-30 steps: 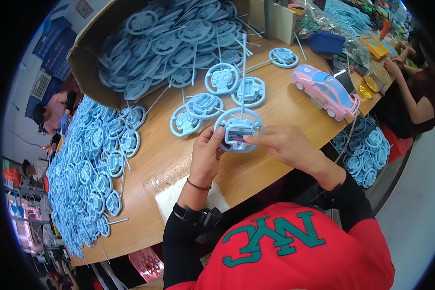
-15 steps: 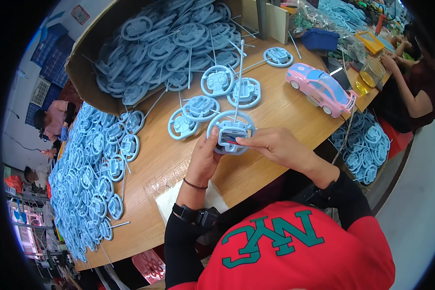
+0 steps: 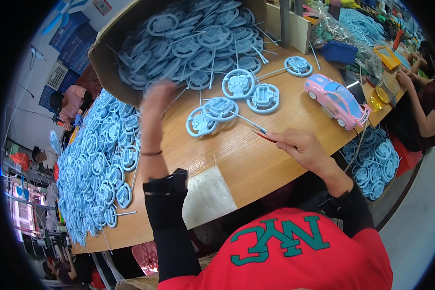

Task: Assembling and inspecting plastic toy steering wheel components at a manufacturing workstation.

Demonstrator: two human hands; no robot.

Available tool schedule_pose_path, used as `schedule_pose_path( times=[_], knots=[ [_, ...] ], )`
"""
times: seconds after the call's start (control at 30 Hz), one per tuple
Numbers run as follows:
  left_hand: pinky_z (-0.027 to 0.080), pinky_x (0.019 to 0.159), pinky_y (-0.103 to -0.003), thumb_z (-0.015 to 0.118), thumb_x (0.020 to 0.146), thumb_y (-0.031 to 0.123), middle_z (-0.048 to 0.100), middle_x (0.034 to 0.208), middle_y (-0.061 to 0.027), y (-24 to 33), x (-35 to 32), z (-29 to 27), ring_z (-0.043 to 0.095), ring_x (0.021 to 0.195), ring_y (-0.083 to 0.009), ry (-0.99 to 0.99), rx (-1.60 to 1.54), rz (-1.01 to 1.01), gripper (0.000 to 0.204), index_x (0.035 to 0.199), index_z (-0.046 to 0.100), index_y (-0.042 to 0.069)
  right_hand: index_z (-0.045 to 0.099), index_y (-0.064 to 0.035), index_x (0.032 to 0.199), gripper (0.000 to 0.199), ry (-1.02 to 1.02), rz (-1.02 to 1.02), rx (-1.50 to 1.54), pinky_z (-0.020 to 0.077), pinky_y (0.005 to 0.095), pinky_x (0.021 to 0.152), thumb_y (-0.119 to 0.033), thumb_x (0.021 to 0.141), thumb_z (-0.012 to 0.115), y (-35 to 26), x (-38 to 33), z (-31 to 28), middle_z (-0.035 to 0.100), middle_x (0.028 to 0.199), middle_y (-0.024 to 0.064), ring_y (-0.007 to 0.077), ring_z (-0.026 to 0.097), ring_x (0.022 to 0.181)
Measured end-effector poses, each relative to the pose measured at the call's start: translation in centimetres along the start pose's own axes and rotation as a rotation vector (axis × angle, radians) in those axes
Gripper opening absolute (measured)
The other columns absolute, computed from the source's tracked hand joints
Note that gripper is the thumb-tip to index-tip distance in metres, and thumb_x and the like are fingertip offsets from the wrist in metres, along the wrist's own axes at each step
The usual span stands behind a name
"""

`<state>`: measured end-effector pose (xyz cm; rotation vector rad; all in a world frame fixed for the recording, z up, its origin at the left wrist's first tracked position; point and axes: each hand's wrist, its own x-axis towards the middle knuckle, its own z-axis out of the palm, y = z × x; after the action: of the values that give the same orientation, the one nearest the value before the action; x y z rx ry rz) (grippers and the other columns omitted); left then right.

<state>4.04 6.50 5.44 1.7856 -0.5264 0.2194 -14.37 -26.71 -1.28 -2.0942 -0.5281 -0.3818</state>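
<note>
- Pointing toward the far left of the table (image 3: 256, 166), the thin tool (image 3: 268, 138), dark with some red, sits in the right hand (image 3: 299, 145); its long axis slants above the surface, in from the near right edge.
- The right thumb and forefinger pinch one end of it, the other fingers curled in.
- The left hand (image 3: 157, 99) is raised in front of the carton (image 3: 101, 72), blurred; I cannot tell how open its fingers are or whether they hold anything.
- Close by the tool, touching or not I cannot tell, ends the rod (image 3: 249, 121) of a light blue steering wheel (image 3: 221, 108); that rod runs toward the near right edge.
- The brown carton, by the far edge, holds a heap of similar wheels.
- Near the far right corner stands a dark blue bin (image 3: 340, 51), its contents unclear.
</note>
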Motion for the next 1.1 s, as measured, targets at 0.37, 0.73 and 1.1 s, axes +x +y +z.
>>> schedule_pose_path(
  times=[0.37, 0.73, 1.1],
  knots=[
    [0.048, 0.089, -0.041, 0.071, 0.072, 0.054, 0.066, 0.110, -0.0217, -7.5, 5.8, 8.0, 0.063, 0.103, -0.0366, -0.524, 0.808, -0.260, 0.069, 0.112, 0.066, -0.002, 0.066, -0.0112, 0.118, 0.031, -0.032, 0.026, -0.041, 0.0475, 0.0349, 0.063, -0.010, 0.087, 0.063, -0.1, -1.0, -0.3, 0.060, 0.075, 0.0105, 0.0267, 0.061, 0.069],
    [0.059, 0.082, -0.041, 0.068, 0.086, 0.011, 0.059, 0.118, -0.0139, 0.1, -5.3, 6.9, 0.065, 0.100, -0.0239, -0.098, -0.705, -0.388, 0.049, 0.128, 0.045, -0.001, 0.065, -0.0133, 0.120, 0.034, 0.072, -0.122, -0.013, 0.0471, 0.0353, 0.058, -0.008, 0.086, 0.063, -1.2, 0.2, 1.5, 0.058, 0.073, 0.0086, 0.0257, 0.059, 0.066],
    [0.053, 0.090, -0.035, 0.050, 0.100, 0.026, 0.063, 0.113, -0.0099, 0.3, -10.0, 12.9, 0.063, 0.105, -0.0201, -0.148, -1.012, -0.532, 0.032, 0.123, 0.053, 0.004, 0.066, -0.0175, 0.118, 0.034, 0.019, -0.042, -0.349, 0.0497, 0.0380, 0.057, -0.011, 0.085, 0.061, -1.6, 1.1, 1.9, 0.060, 0.076, 0.0059, 0.0263, 0.062, 0.067]
  ],
)
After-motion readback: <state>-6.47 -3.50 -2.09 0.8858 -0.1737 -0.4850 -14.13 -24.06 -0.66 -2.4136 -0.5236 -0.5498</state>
